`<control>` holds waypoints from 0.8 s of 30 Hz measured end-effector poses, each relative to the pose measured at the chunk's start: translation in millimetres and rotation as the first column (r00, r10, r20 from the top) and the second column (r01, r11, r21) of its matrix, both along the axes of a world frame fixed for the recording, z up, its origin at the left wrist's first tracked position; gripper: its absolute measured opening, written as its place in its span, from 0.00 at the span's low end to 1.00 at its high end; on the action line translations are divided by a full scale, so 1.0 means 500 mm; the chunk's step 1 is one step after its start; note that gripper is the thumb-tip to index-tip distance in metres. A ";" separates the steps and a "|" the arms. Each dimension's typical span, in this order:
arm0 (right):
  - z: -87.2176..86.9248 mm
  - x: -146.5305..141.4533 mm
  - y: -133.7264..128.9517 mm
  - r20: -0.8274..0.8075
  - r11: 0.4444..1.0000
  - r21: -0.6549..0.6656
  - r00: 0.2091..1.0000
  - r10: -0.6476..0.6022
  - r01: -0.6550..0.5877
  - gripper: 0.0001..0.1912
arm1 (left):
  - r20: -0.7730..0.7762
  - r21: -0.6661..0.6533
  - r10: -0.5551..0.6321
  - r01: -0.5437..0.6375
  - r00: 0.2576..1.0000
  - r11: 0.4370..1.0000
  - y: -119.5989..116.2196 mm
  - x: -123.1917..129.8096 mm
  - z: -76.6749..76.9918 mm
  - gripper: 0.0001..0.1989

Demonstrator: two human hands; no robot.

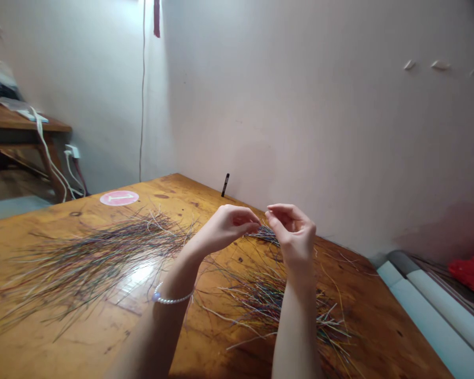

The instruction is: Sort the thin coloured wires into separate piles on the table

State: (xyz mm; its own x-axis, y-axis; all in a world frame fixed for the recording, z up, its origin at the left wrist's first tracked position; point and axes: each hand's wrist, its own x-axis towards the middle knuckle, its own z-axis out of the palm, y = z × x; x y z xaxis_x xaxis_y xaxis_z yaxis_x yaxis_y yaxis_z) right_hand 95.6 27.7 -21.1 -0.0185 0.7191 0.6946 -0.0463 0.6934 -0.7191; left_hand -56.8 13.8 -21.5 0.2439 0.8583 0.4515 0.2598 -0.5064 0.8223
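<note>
Multicoloured wires (114, 251) are strewn on the counter (63, 355); above it, left hand (224, 227) and right hand (296, 230) are curled, grip undeterminable; wire-handling seems underway, fine control presumably being needed next.

- A white, blown-out glow at the top edge, left of centre, brightens the wall (319, 105) there; it fades to dull grey rightward.
- A white glare patch shines on the glossy desk (82, 347).
- A faint, soft-edged shadow lies on the wall above the desk's far edge.
- Wide-angle stretching shows at the sides; the upper right corner darkens.
- Fine detail is soft; some thin strands (118, 252) merge.
</note>
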 end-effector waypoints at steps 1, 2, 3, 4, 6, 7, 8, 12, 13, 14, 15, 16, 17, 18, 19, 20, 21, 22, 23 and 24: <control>0.001 0.001 -0.002 -0.016 1.000 0.014 1.000 -0.021 0.021 0.03 | 0.003 -0.001 0.000 0.000 1.000 1.000 0.000 -0.001 0.000 0.08; 0.002 0.002 -0.003 -0.030 0.999 0.025 0.999 -0.041 0.041 0.02 | 0.009 0.000 -0.004 0.004 1.000 1.000 -0.001 -0.003 0.000 0.08; 0.003 0.003 -0.004 -0.041 0.998 0.032 0.997 -0.058 0.060 0.02 | 0.013 0.005 -0.009 0.009 1.000 1.000 -0.001 -0.004 0.001 0.08; 0.003 0.004 -0.005 -0.048 0.997 0.038 0.996 -0.073 0.075 0.02 | 0.016 0.012 -0.012 0.012 1.000 1.000 -0.002 -0.006 0.002 0.09; 0.003 0.005 -0.005 -0.047 0.994 0.045 0.994 -0.096 0.098 0.02 | 0.019 0.027 -0.009 0.008 1.000 1.000 -0.003 -0.009 0.004 0.10; 0.003 0.004 -0.005 -0.039 0.993 0.049 0.993 -0.108 0.110 0.02 | 0.022 0.031 -0.003 0.002 1.000 1.000 -0.004 -0.011 0.005 0.11; 0.003 0.004 -0.006 -0.028 0.991 0.054 0.992 -0.120 0.122 0.02 | 0.028 0.033 0.004 -0.005 1.000 0.999 -0.005 -0.012 0.006 0.11; 0.002 0.000 -0.007 -0.003 0.986 0.072 0.988 -0.154 0.153 0.02 | 0.063 0.043 0.013 -0.016 0.998 0.999 -0.010 -0.014 0.009 0.12; 0.002 -0.001 -0.007 -0.008 0.985 0.076 0.988 -0.156 0.157 0.02 | 0.066 0.048 0.014 -0.017 0.998 0.999 -0.011 -0.014 0.010 0.12; 0.002 -0.002 -0.007 -0.016 0.984 0.081 0.987 -0.159 0.159 0.02 | 0.068 0.052 0.014 -0.018 0.998 0.998 -0.011 -0.014 0.010 0.12; 0.002 -0.002 -0.008 -0.025 0.982 0.087 0.986 -0.164 0.166 0.02 | 0.068 0.054 0.015 -0.018 0.998 0.998 -0.012 -0.015 0.011 0.12; 0.002 -0.002 -0.008 -0.032 0.980 0.092 0.985 -0.172 0.174 0.02 | 0.067 0.055 0.014 -0.018 0.998 0.998 -0.012 -0.015 0.011 0.12; 0.001 -0.001 -0.008 -0.032 0.979 0.093 0.983 -0.181 0.184 0.02 | 0.066 0.056 0.011 -0.015 0.998 0.998 -0.012 -0.016 0.011 0.12; 0.001 -0.001 -0.008 -0.028 0.977 0.092 0.981 -0.190 0.192 0.02 | 0.065 0.057 0.007 -0.011 0.998 0.998 -0.012 -0.016 0.010 0.12; 0.001 -0.001 -0.007 -0.019 0.976 0.089 0.980 -0.196 0.197 0.02 | 0.063 0.059 0.004 -0.008 0.998 0.998 -0.012 -0.017 0.009 0.12; 0.000 -0.001 -0.007 -0.007 0.976 0.085 0.980 -0.201 0.201 0.02 | 0.061 0.063 0.002 -0.006 0.998 0.998 -0.011 -0.017 0.008 0.12; -0.001 -0.001 -0.006 0.006 0.976 0.081 0.979 -0.203 0.202 0.02 | 0.060 0.066 0.002 -0.006 0.998 0.998 -0.010 -0.018 0.007 0.12; -0.002 -0.001 -0.004 0.017 0.976 0.077 0.979 -0.204 0.202 0.02 | 0.059 0.068 0.004 -0.008 0.998 0.998 -0.010 -0.018 0.006 0.12; -0.003 -0.002 -0.003 0.025 0.977 0.073 0.978 -0.205 0.203 0.02 | 0.058 0.069 0.008 -0.012 0.998 0.998 -0.009 -0.018 0.005 0.12; -0.004 -0.003 -0.001 0.030 0.977 0.069 0.978 -0.207 0.204 0.03 | 0.055 0.070 0.012 -0.015 0.998 0.997 -0.009 -0.018 0.004 0.12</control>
